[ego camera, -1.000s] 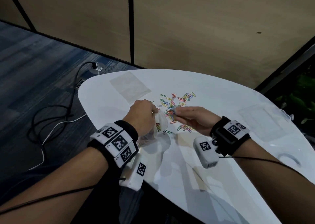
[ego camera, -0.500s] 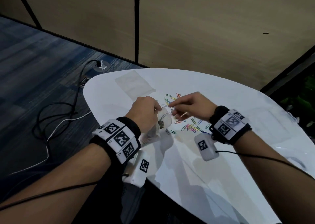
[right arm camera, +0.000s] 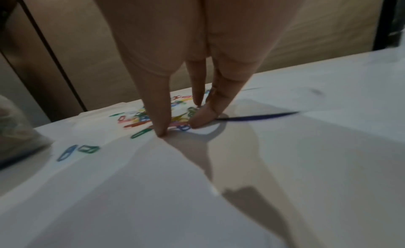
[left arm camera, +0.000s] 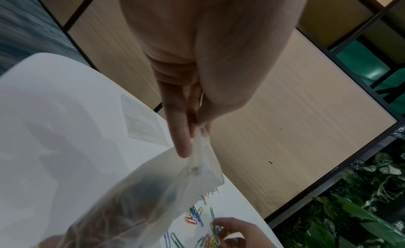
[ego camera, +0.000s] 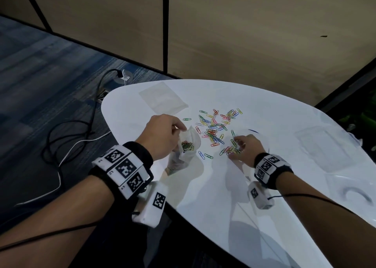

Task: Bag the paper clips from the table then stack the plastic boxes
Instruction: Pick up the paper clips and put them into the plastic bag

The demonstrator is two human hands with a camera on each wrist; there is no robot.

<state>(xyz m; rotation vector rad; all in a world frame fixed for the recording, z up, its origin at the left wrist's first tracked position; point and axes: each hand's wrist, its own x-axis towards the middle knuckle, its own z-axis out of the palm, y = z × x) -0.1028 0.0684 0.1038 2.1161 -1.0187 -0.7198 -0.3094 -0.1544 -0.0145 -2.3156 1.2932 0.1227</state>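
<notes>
Lying on the table: the paper clips [ego camera: 215, 129] are spread in a loose bunch of many colors in the middle of the white table [ego camera: 223, 196]. A few lie apart from the bunch, close to the bag.
Clips by the fingers: a small clump [ego camera: 231, 150] sits right under the right hand. In the right wrist view the fingertips [right arm camera: 162, 130] press down on the table, touching these clips.
Right hand: the right hand [ego camera: 247, 147] has its fingers bent down and pulled close together around the clump. I cannot tell if any clip is lifted off the table.
Bag: a clear plastic bag [ego camera: 184, 151] stands open just left of the bunch. Some clips are already inside it, down at the bottom.
Left hand: the left hand [ego camera: 162, 137] pinches the top edge of the bag between thumb and fingers. The left wrist view shows the pinch [left arm camera: 192, 130] on the bag's rim.
Other bag: a flat clear bag [ego camera: 162, 98] lies at the far left part of the table, well apart from the hands.
Plastic boxes: a clear box [ego camera: 323, 145] sits at the right side of the table. It is hard to see.
Floor: black and white cables [ego camera: 77, 133] lie on the blue carpet to the left of the table.
</notes>
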